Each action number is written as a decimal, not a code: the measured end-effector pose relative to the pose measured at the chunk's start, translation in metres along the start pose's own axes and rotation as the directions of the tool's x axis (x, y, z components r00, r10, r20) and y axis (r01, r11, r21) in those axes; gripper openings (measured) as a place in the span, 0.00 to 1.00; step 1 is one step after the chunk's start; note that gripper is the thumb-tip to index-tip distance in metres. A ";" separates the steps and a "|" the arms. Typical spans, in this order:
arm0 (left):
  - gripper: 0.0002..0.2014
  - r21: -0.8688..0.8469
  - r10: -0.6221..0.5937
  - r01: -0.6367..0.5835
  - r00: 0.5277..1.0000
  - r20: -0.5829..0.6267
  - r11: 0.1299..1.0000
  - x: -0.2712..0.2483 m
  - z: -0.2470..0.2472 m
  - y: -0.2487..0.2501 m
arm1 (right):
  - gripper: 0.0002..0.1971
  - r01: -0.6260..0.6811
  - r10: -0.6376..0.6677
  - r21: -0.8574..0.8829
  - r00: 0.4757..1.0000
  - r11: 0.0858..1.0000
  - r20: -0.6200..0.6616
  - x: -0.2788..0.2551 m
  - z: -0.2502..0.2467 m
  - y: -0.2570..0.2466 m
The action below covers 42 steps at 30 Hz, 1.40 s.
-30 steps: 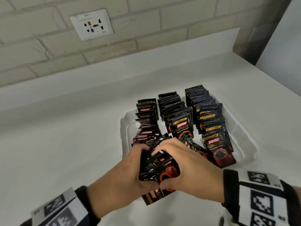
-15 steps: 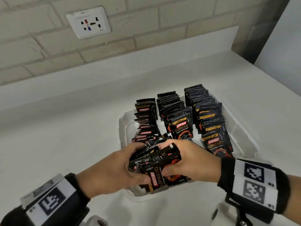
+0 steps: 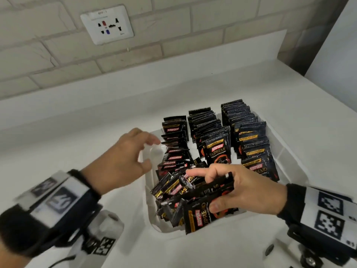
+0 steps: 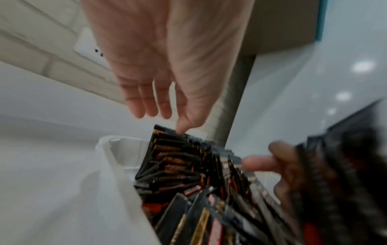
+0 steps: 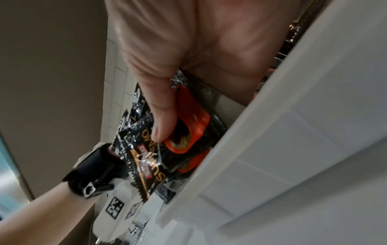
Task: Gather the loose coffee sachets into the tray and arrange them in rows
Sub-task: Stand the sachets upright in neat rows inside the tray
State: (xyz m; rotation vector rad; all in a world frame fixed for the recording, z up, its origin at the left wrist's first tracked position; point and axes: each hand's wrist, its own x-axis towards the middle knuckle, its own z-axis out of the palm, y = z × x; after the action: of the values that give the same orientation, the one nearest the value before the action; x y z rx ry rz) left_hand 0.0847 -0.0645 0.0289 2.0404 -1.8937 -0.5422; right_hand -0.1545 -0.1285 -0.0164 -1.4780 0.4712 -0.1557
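A translucent white tray [image 3: 289, 161] on the white counter holds three rows of black Kopiko sachets [image 3: 218, 149] standing on edge. At the tray's near end a loose bundle of sachets [image 3: 181, 190] lies tumbled. My right hand [image 3: 228, 192] grips part of this bundle, thumb on a front sachet [image 5: 167, 149] and fingers curled over the top. My left hand [image 3: 133, 151] hovers empty over the tray's left rim, fingers relaxed; in the left wrist view its fingertips [image 4: 182, 127] are just above the left row [image 4: 171, 159].
A brick wall with a white socket plate [image 3: 107, 27] rises behind the counter. A white panel [image 3: 340, 45] stands at the far right. Bare counter [image 3: 67, 142] spreads left of the tray.
My left hand has let go of the bundle and lifted up and back to the tray's left rim. The right hand still holds the bundle at the tray's near end.
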 end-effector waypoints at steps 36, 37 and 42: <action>0.34 0.443 -0.156 0.070 0.975 0.161 0.894 0.105 -0.002 0.020 | 0.20 -0.106 0.107 -0.169 0.994 0.980 0.000 0.003 0.002 -0.008; 0.32 0.443 -0.170 0.078 0.970 0.171 0.893 0.107 -0.002 0.020 | 0.20 -0.101 0.102 -0.160 0.995 0.982 0.000 0.003 0.002 -0.008; 0.29 0.435 -0.173 0.068 0.963 0.207 0.898 0.104 -0.001 0.022 | 0.21 -0.067 0.066 -0.122 0.998 0.990 -0.014 0.001 0.000 -0.011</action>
State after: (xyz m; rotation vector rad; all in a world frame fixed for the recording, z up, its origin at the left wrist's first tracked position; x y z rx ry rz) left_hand 0.0723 -0.1700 0.0329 2.4792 -2.1911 -0.4532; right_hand -0.1522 -0.1303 -0.0060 -1.5804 0.5456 -0.0827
